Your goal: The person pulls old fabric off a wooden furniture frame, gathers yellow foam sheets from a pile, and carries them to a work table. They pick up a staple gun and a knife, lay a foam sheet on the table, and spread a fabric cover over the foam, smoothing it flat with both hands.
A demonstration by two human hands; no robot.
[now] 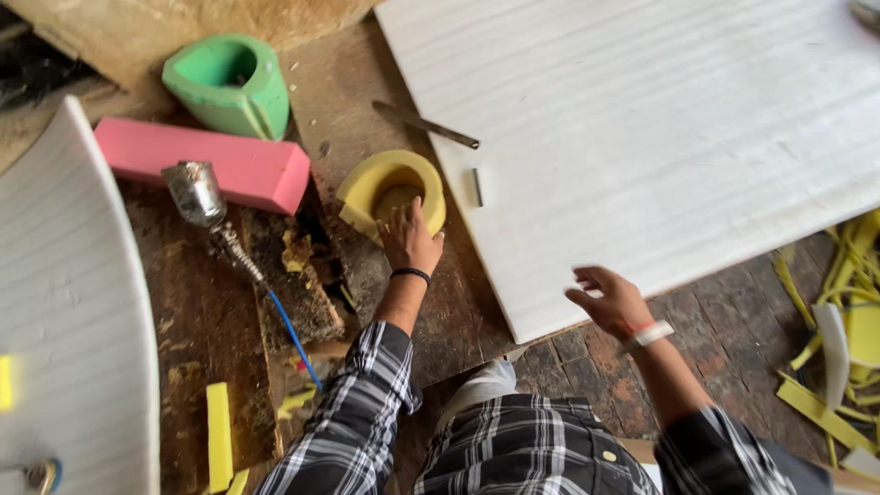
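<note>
My left hand (pixel 409 238) reaches forward and rests its fingers on the near side of a yellow foam ring (pixel 367 183) that lies on the worn wooden bench. It touches the ring; a full grip cannot be told. My right hand (pixel 612 301) hovers with fingers spread over the near edge of a large white foam sheet (pixel 642 119), holding nothing. A thin metal blade (pixel 424 125) and a small metal piece (pixel 477 187) lie at the sheet's left edge.
A pink foam block (pixel 202 160) and a green foam mould (pixel 229 84) sit at the back left. A metal spray gun (pixel 197 194) with a blue hose lies beside them. A curved white foam panel (pixel 64 302) is at left. Yellow foam offcuts (pixel 843 302) pile at right.
</note>
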